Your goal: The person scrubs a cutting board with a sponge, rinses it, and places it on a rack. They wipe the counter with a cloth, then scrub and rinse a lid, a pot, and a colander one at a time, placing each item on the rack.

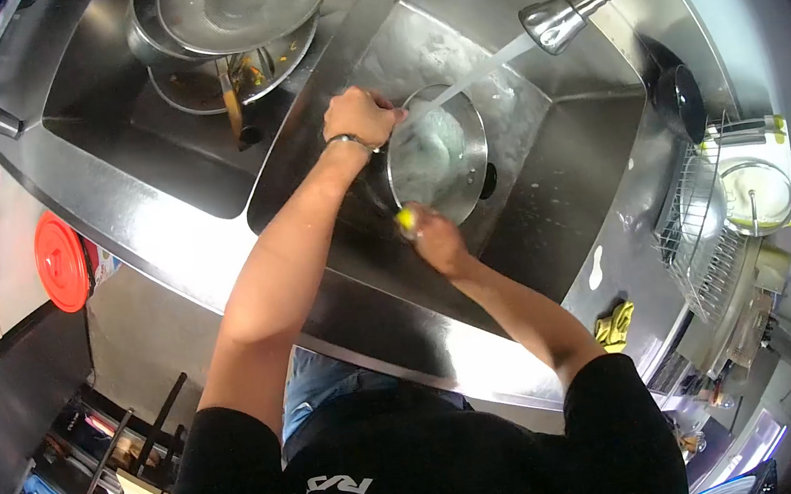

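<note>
A round metal pan [459, 185] sits tilted in the right sink basin [567, 184], with cloudy water inside. My left hand [358, 117] is closed at the pan's upper left rim, its fingertips partly hidden. Close to the pan's lower edge, my right hand [437, 240] is curled around a small yellow sponge [406, 219], slightly blurred. Water from the faucet [554, 24] streams into the pan.
The left basin [155, 164] holds a strainer [244, 7], pots and a food-soiled pan with a wooden-handled utensil [230, 94]. Yellow gloves [615, 326] lie on the right counter. Further right stands a wire dish rack [698, 227]. A red lid [63, 261] is at left.
</note>
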A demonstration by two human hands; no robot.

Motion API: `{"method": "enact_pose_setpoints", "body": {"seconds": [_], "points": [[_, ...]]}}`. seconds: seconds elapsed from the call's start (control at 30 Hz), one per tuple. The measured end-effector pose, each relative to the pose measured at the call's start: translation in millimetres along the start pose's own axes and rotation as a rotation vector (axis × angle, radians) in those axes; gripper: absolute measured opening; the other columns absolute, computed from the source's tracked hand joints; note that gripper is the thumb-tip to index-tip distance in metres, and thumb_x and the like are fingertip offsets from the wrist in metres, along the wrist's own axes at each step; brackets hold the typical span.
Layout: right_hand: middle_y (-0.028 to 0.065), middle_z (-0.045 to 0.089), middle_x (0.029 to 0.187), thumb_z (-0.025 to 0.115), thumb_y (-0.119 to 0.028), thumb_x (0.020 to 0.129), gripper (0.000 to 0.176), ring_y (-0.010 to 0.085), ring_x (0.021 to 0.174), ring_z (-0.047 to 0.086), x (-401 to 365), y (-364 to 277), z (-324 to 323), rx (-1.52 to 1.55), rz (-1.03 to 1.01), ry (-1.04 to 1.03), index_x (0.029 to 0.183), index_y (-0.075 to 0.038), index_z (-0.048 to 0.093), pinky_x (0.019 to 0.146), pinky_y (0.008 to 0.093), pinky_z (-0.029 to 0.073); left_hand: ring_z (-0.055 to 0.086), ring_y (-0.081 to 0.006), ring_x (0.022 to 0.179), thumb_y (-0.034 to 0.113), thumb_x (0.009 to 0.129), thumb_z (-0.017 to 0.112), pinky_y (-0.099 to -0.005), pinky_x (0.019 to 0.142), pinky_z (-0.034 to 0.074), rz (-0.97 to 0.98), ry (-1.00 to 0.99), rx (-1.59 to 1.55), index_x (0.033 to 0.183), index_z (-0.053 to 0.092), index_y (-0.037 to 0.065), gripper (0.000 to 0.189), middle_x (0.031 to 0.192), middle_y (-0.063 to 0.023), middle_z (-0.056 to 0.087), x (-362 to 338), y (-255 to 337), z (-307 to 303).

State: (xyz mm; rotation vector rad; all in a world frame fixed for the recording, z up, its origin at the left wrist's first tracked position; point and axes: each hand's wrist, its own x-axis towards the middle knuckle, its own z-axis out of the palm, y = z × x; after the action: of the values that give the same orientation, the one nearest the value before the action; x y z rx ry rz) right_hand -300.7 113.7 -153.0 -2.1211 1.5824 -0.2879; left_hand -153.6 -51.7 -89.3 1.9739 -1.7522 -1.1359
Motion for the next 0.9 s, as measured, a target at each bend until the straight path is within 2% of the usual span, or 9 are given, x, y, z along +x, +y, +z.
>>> {"method": "enact_pose_setpoints", "body": {"seconds": [0.07,0.33,0.4,0.5,0.6,0.67,0.7,0.8,0.9], "points": [[0.0187,0.063,0.079,0.062,-0.019,0.080,0.042,0.0363,0.070,0.062,-3.9,10.9,-33.3,-0.117,0.022,-0.228,0.116,-0.004,0.045,0.063,0.0448,0.049,0.064,-0.0314,0.081,0.031,0.066,0.071,-0.0372,0.077,0.050,-0.003,0.035,0.011,0.082,0.071,0.012,0.025,0.079,-0.0138,0.067,4.7,-5.4,6.8],[0.0126,0.062,0.062,0.066,-0.032,0.081,0.033,0.0165,0.051,0.055,57.7,49.0,-134.5,0.383,0.127,0.295,0.076,0.001,0.066,0.050,0.0301,0.042,0.060,-0.0372,0.089,0.050,0.074,0.062,-0.0391,0.081,0.047,0.174,0.053,-0.083,0.093,0.066,0.004,0.050,0.086,-0.0206,0.065,-9.0,13.9,-18.5],[0.0087,0.062,0.059,0.069,-0.032,0.079,0.035,0.0109,0.051,0.049,63.0,54.7,-151.6,0.413,0.384,0.263,0.070,0.001,0.066,0.050,0.0289,0.040,0.058,-0.0374,0.094,0.061,0.069,0.062,-0.0396,0.082,0.046,0.249,-0.118,-0.070,0.094,0.063,0.002,0.064,0.090,-0.0229,0.063,-14.7,20.6,-26.9],[0.0081,0.060,0.056,0.071,-0.035,0.077,0.038,0.0115,0.050,0.049,72.6,103.6,-127.3,0.574,0.407,0.324,0.065,0.000,0.064,0.051,0.0289,0.041,0.059,-0.0349,0.088,0.056,0.067,0.068,-0.0381,0.076,0.048,0.499,0.018,-0.088,0.092,0.061,-0.003,0.064,0.094,-0.0213,0.060,-2.6,4.7,-6.1],[0.0058,0.055,0.057,0.067,-0.028,0.081,0.029,0.0089,0.055,0.046,76.3,95.7,-122.9,0.665,0.492,0.443,0.074,0.000,0.063,0.054,0.0257,0.039,0.062,-0.0321,0.082,0.042,0.068,0.074,-0.0356,0.073,0.049,0.666,-0.007,-0.214,0.093,0.061,-0.003,0.053,0.094,-0.0199,0.061,6.5,-0.1,2.6],[0.0084,0.062,0.066,0.065,-0.039,0.081,0.037,0.0195,0.059,0.057,75.0,70.1,-127.0,0.338,0.434,0.716,0.087,-0.003,0.063,0.056,0.0321,0.045,0.063,-0.0306,0.083,0.040,0.068,0.074,-0.0340,0.073,0.049,0.434,-0.167,-0.273,0.095,0.062,-0.002,0.052,0.093,-0.0191,0.063,4.4,6.4,-2.6],[0.0124,0.063,0.087,0.060,-0.038,0.083,0.038,0.0254,0.073,0.061,68.6,59.0,-124.0,0.158,0.283,0.740,0.102,-0.005,0.058,0.062,0.0355,0.048,0.063,-0.0306,0.083,0.040,0.068,0.074,-0.0340,0.073,0.049,0.441,-0.165,-0.268,0.095,0.062,-0.002,0.052,0.093,-0.0191,0.063,4.7,7.8,-3.0],[0.0194,0.042,0.128,0.055,-0.026,0.083,0.039,0.0374,0.119,0.038,43.4,5.4,-86.0,-0.151,0.078,0.485,0.116,-0.006,0.054,0.101,0.0515,0.024,0.064,-0.0298,0.083,0.039,0.069,0.074,-0.0340,0.074,0.050,0.449,-0.177,-0.263,0.097,0.062,-0.001,0.050,0.092,-0.0186,0.064,2.3,7.0,6.3],[0.0191,0.042,0.127,0.049,-0.023,0.087,0.040,0.0379,0.116,0.040,18.8,15.9,-61.8,-0.386,0.145,0.497,0.124,-0.008,0.049,0.098,0.0490,0.030,0.062,-0.0312,0.088,0.043,0.070,0.072,-0.0358,0.077,0.049,0.502,-0.068,-0.166,0.097,0.062,-0.002,0.053,0.098,-0.0188,0.063,3.6,1.3,10.1]]}}
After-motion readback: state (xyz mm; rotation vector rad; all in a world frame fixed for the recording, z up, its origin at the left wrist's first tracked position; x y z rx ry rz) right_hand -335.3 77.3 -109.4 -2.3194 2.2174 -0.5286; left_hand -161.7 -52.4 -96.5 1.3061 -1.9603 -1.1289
